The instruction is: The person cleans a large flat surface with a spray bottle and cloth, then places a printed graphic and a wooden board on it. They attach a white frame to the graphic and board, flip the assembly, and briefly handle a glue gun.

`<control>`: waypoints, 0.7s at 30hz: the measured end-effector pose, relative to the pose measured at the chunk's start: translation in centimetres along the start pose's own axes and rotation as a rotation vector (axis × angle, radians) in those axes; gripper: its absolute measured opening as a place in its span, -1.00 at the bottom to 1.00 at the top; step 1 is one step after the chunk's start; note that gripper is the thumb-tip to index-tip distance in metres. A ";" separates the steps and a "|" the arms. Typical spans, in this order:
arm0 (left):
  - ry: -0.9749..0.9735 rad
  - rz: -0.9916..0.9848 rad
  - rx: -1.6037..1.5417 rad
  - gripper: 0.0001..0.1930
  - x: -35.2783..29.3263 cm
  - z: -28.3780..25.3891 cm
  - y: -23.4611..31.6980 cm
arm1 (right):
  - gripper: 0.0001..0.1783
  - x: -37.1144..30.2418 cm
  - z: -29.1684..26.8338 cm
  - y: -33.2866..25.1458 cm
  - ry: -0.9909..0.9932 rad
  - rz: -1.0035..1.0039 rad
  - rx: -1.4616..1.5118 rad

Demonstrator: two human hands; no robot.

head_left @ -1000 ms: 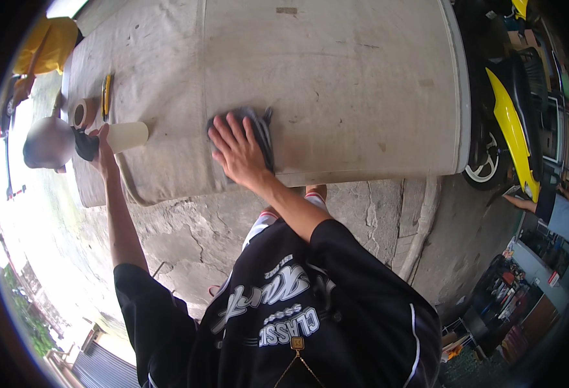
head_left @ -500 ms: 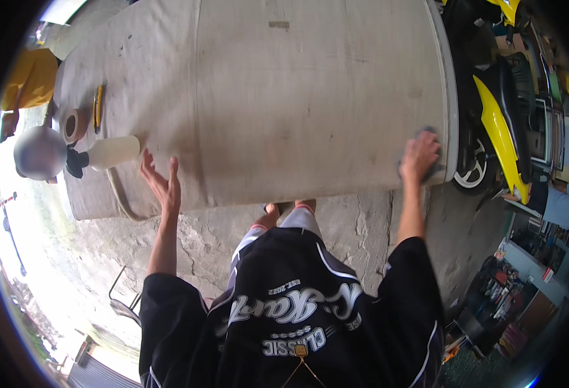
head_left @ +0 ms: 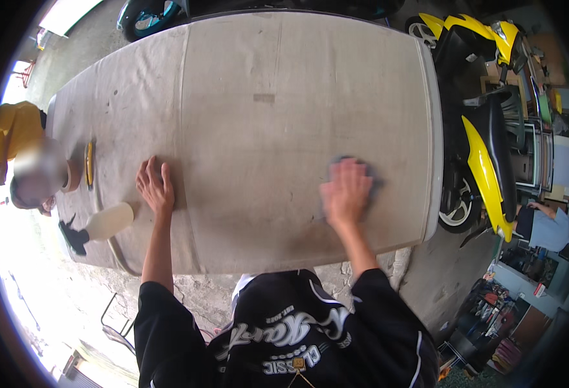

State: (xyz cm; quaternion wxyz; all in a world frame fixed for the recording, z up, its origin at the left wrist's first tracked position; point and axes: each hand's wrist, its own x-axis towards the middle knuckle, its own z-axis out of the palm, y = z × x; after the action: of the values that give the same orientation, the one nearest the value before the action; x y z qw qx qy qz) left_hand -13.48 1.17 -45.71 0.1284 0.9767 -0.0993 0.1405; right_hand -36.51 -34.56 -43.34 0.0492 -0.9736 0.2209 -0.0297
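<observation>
A large beige fabric-covered panel (head_left: 258,213), stained and seamed, spreads out in front of me. Right of its middle, my right hand (head_left: 348,194) presses down on a dark grey cloth (head_left: 374,187); motion blurs both, and the hand covers most of the cloth. My left hand (head_left: 156,187) rests on the left part of the panel, fingers spread and holding nothing. Beside it lies a whitish spray bottle (head_left: 111,221) with a black trigger head. Farther left are a yellow utility knife (head_left: 89,165) and a roll of tape (head_left: 72,176), partly hidden by a person.
A person in a yellow top (head_left: 19,132) is at the panel's left end. A yellow and black motorcycle (head_left: 485,165) stands close along the right edge. Another with a teal wheel (head_left: 152,21) is beyond the far edge. Someone in light blue (head_left: 549,227) is at far right.
My right hand has swept the cloth leftward from the panel's right edge toward the middle. My left hand has come down from the air onto the panel. The view has tilted toward the far side.
</observation>
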 end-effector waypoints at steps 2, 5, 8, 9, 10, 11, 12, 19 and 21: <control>-0.015 -0.016 0.012 -0.58 0.3 0.1 0.2 | -0.37 3.5 1.2 11.6 0.079 0.199 -0.122; -0.055 -0.013 0.023 -0.56 0.6 -0.2 0.6 | -0.37 12.8 2.4 22.8 0.101 0.302 -0.208; -0.085 -0.040 0.036 -0.54 1.0 -0.2 0.9 | -0.33 25.9 3.6 25.1 0.155 0.265 -0.186; -0.082 -0.035 0.045 -0.54 1.1 -0.2 0.8 | -0.35 30.5 4.0 23.7 0.167 0.250 -0.201; -0.085 -0.042 0.045 -0.54 1.2 -0.2 0.9 | -0.37 34.9 4.2 21.1 0.193 0.183 -0.230; -0.091 -0.047 0.045 -0.54 1.4 -0.4 1.1 | -0.38 38.8 4.6 17.5 0.220 0.119 -0.259; -0.097 -0.050 0.043 -0.54 1.5 -0.6 1.2 | -0.42 41.8 5.2 12.9 0.336 -0.044 -0.260; -0.105 -0.043 0.028 -0.55 2.2 -0.1 1.1 | -0.38 47.1 9.2 -21.2 0.309 -0.464 0.148; -0.109 -0.051 0.027 -0.55 2.0 -0.1 1.0 | -0.35 46.4 10.7 -25.5 0.274 -0.523 0.255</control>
State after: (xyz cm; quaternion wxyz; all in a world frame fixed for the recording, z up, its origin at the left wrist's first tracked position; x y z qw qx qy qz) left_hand -11.84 -0.08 -44.79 0.1128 0.9868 -0.0794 0.0849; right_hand 17.07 -30.84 -49.52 0.1311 -0.9703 -0.0375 -0.1996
